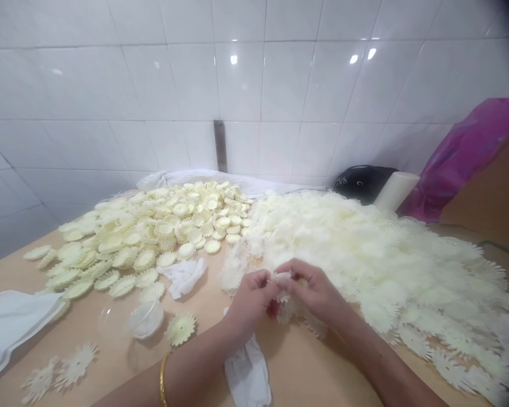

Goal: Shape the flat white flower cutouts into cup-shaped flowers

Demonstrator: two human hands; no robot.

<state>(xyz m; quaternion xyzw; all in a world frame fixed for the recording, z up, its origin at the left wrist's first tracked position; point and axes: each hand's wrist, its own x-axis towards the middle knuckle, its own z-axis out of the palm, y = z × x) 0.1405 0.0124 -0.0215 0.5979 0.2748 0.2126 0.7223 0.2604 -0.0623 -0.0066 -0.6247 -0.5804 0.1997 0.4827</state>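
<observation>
My left hand (pixel 254 299) and my right hand (pixel 318 291) meet in front of me, above the table. The fingers of both are pinched on a thin, pale flower-shaped cutout (pixel 283 281) with a toothed edge; much of it is hidden by the fingers. Just below and behind my right hand, more thin cutouts (pixel 307 319) show in part. Under my left wrist lies a folded white cloth (pixel 248 373). Left of that forearm are a thicker cream flower disc (pixel 181 329) and a small clear cup (pixel 146 320) with something white in it.
Cream flower discs (pixel 152 232) are heaped at the left, thin pale cutouts (pixel 365 254) at the right. White cloths (pixel 17 322) and loose cutouts (pixel 74 367) lie at left. A black bag (pixel 360 182), white roll (pixel 396 191) and magenta bag (pixel 462 152) stand by the tiled wall.
</observation>
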